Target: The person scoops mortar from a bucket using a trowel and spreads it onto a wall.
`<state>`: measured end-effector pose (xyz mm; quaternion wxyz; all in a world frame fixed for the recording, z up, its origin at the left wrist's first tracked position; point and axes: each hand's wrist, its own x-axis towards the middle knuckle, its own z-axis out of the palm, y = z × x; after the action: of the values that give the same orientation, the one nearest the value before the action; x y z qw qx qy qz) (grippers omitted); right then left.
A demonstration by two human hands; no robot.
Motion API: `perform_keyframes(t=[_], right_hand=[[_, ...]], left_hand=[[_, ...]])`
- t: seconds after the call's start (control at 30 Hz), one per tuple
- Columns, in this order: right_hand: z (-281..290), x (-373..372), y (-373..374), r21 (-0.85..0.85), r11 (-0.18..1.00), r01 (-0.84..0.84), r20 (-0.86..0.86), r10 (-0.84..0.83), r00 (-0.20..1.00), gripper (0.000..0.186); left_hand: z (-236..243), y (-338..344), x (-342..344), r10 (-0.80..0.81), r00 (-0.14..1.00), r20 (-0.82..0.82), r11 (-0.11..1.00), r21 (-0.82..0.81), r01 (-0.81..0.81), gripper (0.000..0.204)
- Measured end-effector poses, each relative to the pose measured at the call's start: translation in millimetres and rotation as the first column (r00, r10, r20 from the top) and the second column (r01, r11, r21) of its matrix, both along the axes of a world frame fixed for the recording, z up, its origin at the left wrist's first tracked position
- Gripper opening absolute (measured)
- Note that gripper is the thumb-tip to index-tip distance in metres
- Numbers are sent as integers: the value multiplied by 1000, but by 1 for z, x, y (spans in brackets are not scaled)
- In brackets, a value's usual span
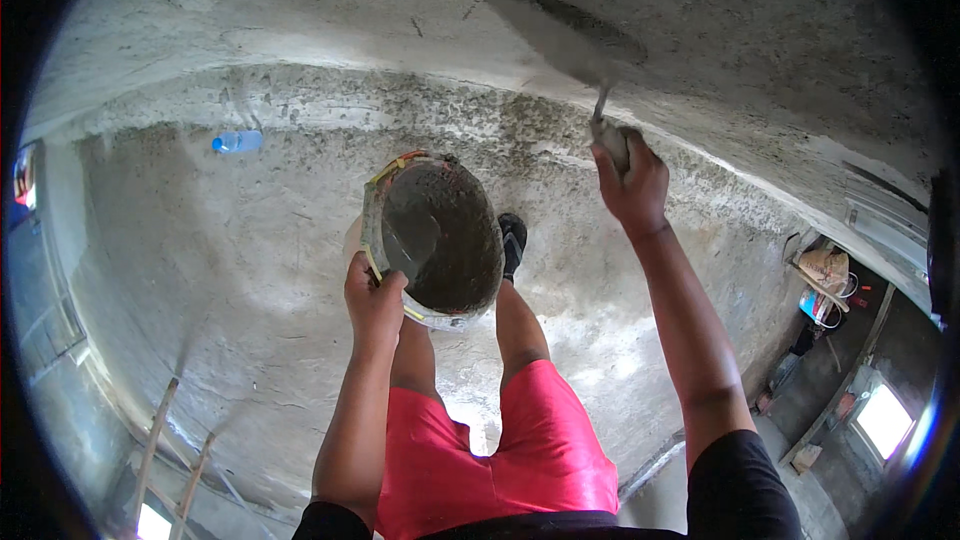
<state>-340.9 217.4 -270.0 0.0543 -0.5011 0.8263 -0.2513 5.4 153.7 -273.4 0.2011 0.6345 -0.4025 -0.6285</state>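
Note:
My left hand (pixel 375 295) grips the near-left rim of a round bucket (pixel 372 220), whose edge is worn and partly yellow. The bucket is tilted, and wet grey mortar (pixel 430 230) coats its inside. Out to the right, my right hand (pixel 637 180) is closed round the handle of a trowel (pixel 601 110). The trowel's blade reaches up to the plastered wall (pixel 720 40) and is blurred, so I cannot tell exactly how it meets the surface. A darker wet streak (pixel 570 15) runs across the wall just above it.
A blue-capped plastic bottle (pixel 238 142) lies on the concrete floor (pixel 240 270) near the wall's foot. Wooden poles (pixel 155 440) lean at the lower left. Bags and a container (pixel 822 300) stand at the far right. My shoe (pixel 512 240) is beside the bucket.

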Motion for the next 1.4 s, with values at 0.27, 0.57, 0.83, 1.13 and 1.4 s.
perform_keyframes(t=[0.27,0.57,0.83,1.13,1.4], right_hand=[[-7,3,54,142,979,147,106,-163,981,30],[9,73,89,519,750,-410,484,138,864,30],[-8,119,72,612,493,-618,467,406,786,22],[-55,144,74,604,608,-516,218,497,840,30],[-62,132,82,660,637,-397,207,354,912,34]], left_hand=[[0,-2,-3,11,1000,23,993,-120,-8,16],[7,-4,-2,-9,999,38,993,-119,13,15],[3,3,7,-105,994,32,992,-59,107,28],[6,11,-4,-150,987,60,981,-111,156,16],[14,12,-10,-160,987,22,986,-44,161,23]])
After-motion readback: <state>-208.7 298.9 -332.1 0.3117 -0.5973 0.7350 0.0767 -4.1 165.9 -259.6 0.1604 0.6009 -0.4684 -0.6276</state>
